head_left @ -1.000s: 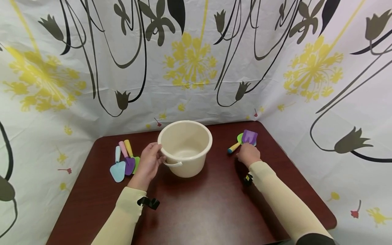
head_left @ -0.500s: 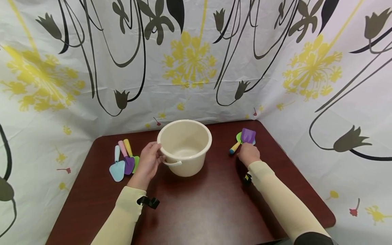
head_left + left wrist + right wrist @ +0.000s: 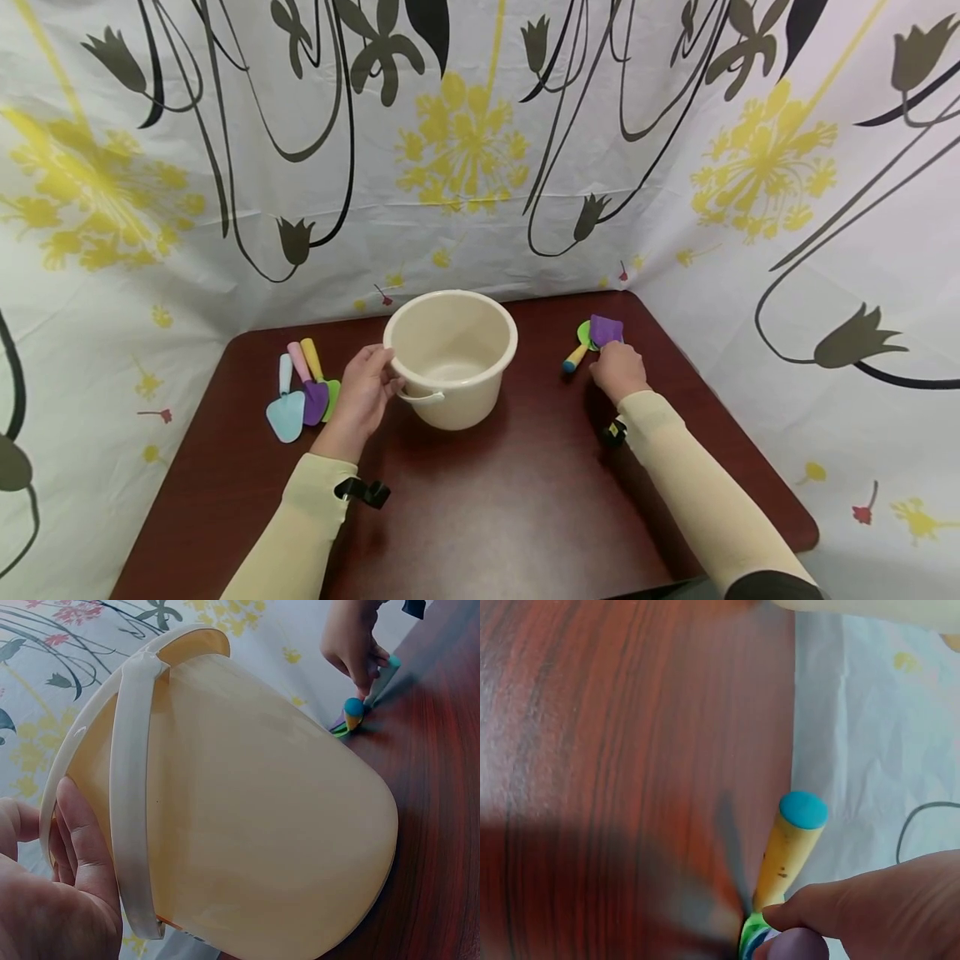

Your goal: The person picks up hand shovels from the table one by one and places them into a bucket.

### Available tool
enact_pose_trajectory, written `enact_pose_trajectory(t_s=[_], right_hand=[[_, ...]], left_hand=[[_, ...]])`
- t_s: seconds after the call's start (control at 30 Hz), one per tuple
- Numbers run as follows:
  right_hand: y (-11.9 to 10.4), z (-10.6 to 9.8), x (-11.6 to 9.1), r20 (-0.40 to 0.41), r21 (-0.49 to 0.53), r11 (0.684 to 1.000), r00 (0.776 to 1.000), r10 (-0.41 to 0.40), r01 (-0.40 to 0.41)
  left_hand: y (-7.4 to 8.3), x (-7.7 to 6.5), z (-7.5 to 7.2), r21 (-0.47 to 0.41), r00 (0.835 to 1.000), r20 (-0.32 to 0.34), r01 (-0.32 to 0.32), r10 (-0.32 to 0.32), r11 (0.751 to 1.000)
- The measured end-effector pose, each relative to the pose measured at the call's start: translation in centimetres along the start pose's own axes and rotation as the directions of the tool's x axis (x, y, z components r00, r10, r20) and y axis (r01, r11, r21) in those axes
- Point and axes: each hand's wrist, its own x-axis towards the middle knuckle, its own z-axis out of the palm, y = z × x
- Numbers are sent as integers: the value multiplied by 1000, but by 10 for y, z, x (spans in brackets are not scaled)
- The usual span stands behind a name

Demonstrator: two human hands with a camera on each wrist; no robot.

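My left hand (image 3: 365,392) grips the near left rim of a cream bucket (image 3: 465,404), its thumb outside and fingers over the edge. The bucket stands upright, its bail handle (image 3: 133,802) hanging down outside. My right hand (image 3: 620,372) is bent down over a group of small toy trowels. A purple blade (image 3: 606,328) sticks out beyond it; a green trowel (image 3: 584,332) with a blue-tipped yellow handle (image 3: 786,859) lies beside it. In the left wrist view, a teal-ended handle (image 3: 386,677) shows by the fingers. Whether they pinch a handle is hidden.
Left of the bucket lie a light blue trowel (image 3: 287,415), a purple one with a pink handle (image 3: 298,361), and a green one with a yellow handle (image 3: 312,358). A patterned sheet (image 3: 457,242) rises behind the dark red table (image 3: 480,517).
My right hand has shifted slightly right and away from me. The yellow-handled trowel beside it has moved a little right. The left hand and bucket have stayed put.
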Motion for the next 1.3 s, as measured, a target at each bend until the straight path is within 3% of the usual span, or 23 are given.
enact_pose_trajectory(t_s=[0.27,0.7,1.07,1.3], right_hand=[[6,-11,-2,-63,37,999,998,-3,5],[13,-27,-4,-75,112,984,986,148,-139],[24,-30,1,-167,144,986,980,105,-81],[28,-32,1,-244,207,977,964,102,-51]], left_hand=[[0,1,-1,-1,1000,7,7,-7,1000],[0,2,0,3,1000,-1,7,-7,1000],[-1,2,-1,-2,1000,-3,4,-4,1000],[0,1,0,6,1000,0,4,-4,1000]])
